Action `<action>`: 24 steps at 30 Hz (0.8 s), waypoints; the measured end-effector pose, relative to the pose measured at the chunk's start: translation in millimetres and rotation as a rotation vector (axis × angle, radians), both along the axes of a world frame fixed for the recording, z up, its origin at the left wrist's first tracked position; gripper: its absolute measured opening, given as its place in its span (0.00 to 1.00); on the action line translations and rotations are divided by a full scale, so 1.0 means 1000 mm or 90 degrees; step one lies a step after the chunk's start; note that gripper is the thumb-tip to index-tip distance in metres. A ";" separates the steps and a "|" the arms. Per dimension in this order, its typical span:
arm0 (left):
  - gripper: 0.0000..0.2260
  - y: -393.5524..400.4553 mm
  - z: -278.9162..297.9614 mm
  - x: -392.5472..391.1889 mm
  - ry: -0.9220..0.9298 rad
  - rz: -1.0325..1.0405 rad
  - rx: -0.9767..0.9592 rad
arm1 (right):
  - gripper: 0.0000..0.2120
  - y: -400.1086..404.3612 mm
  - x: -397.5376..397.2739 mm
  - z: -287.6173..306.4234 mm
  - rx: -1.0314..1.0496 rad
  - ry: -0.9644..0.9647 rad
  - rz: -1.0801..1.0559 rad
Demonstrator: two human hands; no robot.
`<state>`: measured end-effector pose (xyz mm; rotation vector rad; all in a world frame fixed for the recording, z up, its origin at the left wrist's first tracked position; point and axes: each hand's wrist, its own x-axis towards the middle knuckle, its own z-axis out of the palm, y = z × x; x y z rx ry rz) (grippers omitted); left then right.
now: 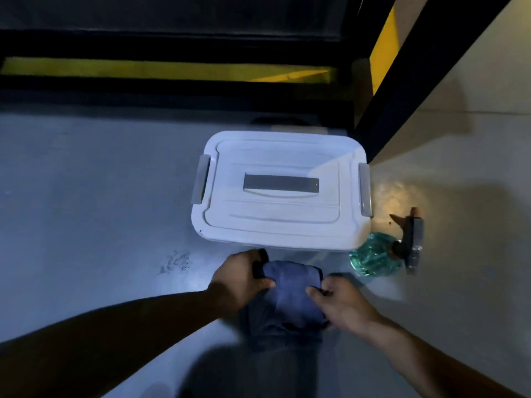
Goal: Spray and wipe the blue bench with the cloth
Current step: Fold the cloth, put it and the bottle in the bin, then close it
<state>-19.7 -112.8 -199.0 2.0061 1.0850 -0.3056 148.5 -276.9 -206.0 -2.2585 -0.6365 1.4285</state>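
Note:
A dark blue cloth (287, 300) lies bunched on the blue bench (94, 196), just in front of a white lidded box. My left hand (241, 278) grips the cloth's far left edge. My right hand (342, 301) pinches its right side. A green spray bottle (373, 259) with a dark trigger head lies on its side to the right of the cloth, beside the box's near right corner. A patch of spray droplets (175, 261) sits on the bench left of my left hand.
The white plastic box (283, 191) with grey latches and a grey handle stands mid-bench. Behind it run a black frame and a yellow strip (143, 70). A black diagonal post (416, 67) and a pale wall rise at the right.

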 end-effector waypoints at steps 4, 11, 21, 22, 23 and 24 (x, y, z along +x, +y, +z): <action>0.12 0.007 0.023 -0.016 0.007 -0.061 0.052 | 0.18 0.000 0.009 0.029 0.032 -0.031 0.100; 0.06 0.044 0.168 -0.020 -0.183 -0.123 0.122 | 0.12 0.043 0.053 0.163 0.213 -0.171 0.161; 0.07 0.139 0.137 0.047 -0.168 0.023 0.353 | 0.16 0.125 0.108 0.180 0.162 -0.348 0.122; 0.11 0.139 0.125 0.046 -0.141 0.038 0.356 | 0.14 0.124 0.110 0.173 0.149 -0.369 0.119; 0.15 0.139 0.116 0.043 -0.122 0.059 0.353 | 0.12 0.122 0.112 0.167 0.135 -0.392 0.121; 0.19 0.137 0.109 0.041 -0.114 0.092 0.337 | 0.11 0.118 0.113 0.161 0.117 -0.417 0.129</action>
